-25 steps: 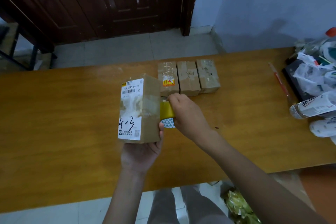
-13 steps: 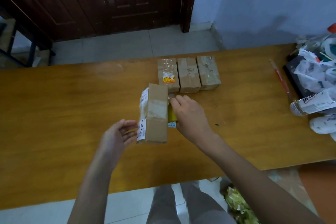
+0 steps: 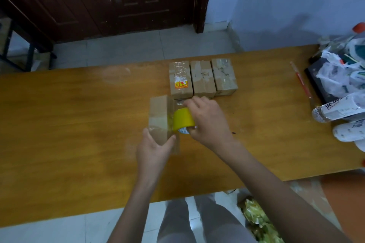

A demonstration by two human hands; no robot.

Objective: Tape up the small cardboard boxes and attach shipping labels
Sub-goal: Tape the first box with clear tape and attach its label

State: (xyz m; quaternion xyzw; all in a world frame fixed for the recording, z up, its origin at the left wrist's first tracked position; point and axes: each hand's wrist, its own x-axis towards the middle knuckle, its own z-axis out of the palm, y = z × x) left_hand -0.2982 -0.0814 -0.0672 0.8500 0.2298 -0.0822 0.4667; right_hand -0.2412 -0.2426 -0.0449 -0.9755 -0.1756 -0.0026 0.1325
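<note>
A small cardboard box [image 3: 159, 113] stands on the wooden table [image 3: 69, 124] near its middle, with clear tape across its top face. My left hand [image 3: 153, 149] grips the box's near end, thumb on the left and fingers on the right. My right hand [image 3: 207, 119] holds a yellow tape roll [image 3: 182, 119] pressed against the box's right side. Its white label is out of sight. Behind, three taped boxes [image 3: 202, 79] lie side by side; the left one bears an orange sticker.
A red pen [image 3: 301, 80] lies at the right. Beyond it sits a heap of white plastic bags and wrapped parcels [image 3: 343, 89] on a dark tray. A dark door stands past the table. A bag of yellow-green scraps [image 3: 258, 221] is on the floor.
The box has been turned, so its white label no longer shows. My left hand let go, then took hold of the near end again. The tape roll has come round to the box's right side.
</note>
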